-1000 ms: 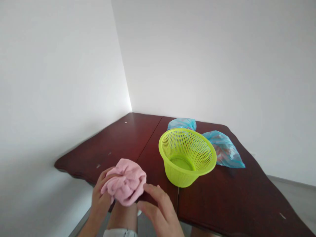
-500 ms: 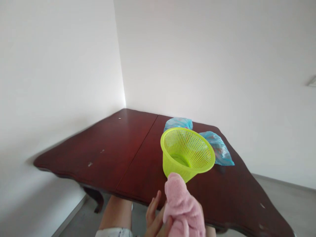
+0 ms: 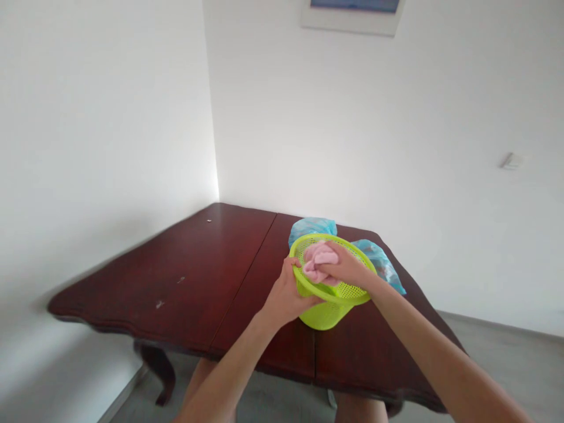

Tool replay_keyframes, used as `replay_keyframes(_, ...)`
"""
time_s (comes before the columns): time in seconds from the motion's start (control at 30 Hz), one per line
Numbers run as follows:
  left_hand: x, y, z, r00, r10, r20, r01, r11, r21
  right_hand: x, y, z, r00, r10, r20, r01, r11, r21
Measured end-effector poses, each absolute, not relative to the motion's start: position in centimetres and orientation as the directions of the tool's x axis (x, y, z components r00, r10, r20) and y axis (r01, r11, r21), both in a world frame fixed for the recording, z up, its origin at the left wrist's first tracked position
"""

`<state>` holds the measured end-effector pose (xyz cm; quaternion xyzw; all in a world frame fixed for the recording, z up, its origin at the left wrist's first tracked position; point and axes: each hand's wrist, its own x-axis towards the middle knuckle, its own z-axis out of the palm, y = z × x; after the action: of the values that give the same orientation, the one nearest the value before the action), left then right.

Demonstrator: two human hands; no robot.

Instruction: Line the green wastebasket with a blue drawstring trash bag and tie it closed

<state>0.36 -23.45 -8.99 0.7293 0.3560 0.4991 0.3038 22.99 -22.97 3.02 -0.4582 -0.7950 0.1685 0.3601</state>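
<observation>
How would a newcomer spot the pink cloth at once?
On the dark red table, find the yellow-green mesh basket, with two blue plastic bags behind it. At the basket's mouth, the right hand holds the bunched cloth, while the left hand grips the rim. It's soft, crumpled and pale pink, unlike the stiff basket or the shiny bags.

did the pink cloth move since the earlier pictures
Yes: the cloth went forward, from the near edge of the table to the mouth of the basket.

White walls [image 3: 273,129], dark red table [image 3: 198,258], grey floor [image 3: 520,358]
</observation>
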Motion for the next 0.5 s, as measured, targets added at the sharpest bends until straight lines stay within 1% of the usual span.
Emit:
replay_keyframes(0.03,0.2,-23.1,-8.9,0.225,0.831,0.509,0.257,-0.555,0.791,22.7,-22.3,3.1,-0.437,0.854,0.283,0.622,0.514,-0.590)
replay_keyframes(0.1,-0.7,-23.1,-8.7,0.179,0.825,0.537,0.328,-0.564,0.758,22.8,-21.6,3.0,-0.600,0.800,0.027,0.664,0.516,-0.541)
replay_keyframes(0.13,-1.3,-23.3,-8.6,0.172,0.816,0.552,0.347,-0.575,0.741,23.1,-21.5,2.9,-0.637,0.770,-0.032,0.686,0.548,-0.479)
replay_keyframes(0.17,-1.9,-23.5,-8.6,0.176,0.807,0.564,0.359,-0.586,0.726,23.5,-21.4,2.9,-0.660,0.749,-0.062,0.707,0.590,-0.390)
replay_keyframes(0.2,-2.5,-23.8,-8.5,0.183,0.799,0.573,0.364,-0.596,0.716,23.9,-21.2,2.8,-0.672,0.738,-0.062,0.720,0.630,-0.291)
replay_keyframes(0.23,-2.9,-24.0,-8.5,0.192,0.794,0.578,0.364,-0.604,0.709,24.1,-20.9,2.8,-0.678,0.735,-0.013,0.723,0.663,-0.192)
replay_keyframes(0.27,-3.2,-24.2,-8.5,0.200,0.790,0.579,0.363,-0.609,0.705,24.2,-20.6,2.7,-0.687,0.723,0.071,0.716,0.690,-0.101)
replay_keyframes(0.33,-3.5,-24.7,-8.6,0.209,0.789,0.578,0.361,-0.612,0.704,23.8,-19.7,2.6,-0.742,0.641,0.197,0.663,0.746,0.068)
replay_keyframes(0.37,-3.5,-24.8,-8.6,0.206,0.793,0.573,0.364,-0.606,0.708,23.5,-19.3,2.5,-0.775,0.593,0.219,0.624,0.772,0.117)
replay_keyframes(0.4,-3.4,-25.0,-8.5,0.200,0.800,0.566,0.368,-0.597,0.713,23.3,-19.0,2.3,-0.800,0.558,0.220,0.594,0.790,0.155)
replay_keyframes(0.43,-3.3,-25.2,-8.4,0.194,0.809,0.556,0.374,-0.584,0.720,23.0,-18.7,2.0,-0.805,0.560,0.196,0.589,0.793,0.153)
replay_keyframes(0.5,-3.1,-25.4,-7.9,0.183,0.828,0.529,0.386,-0.556,0.736,22.9,-18.7,1.2,-0.754,0.650,0.097,0.655,0.754,0.047)
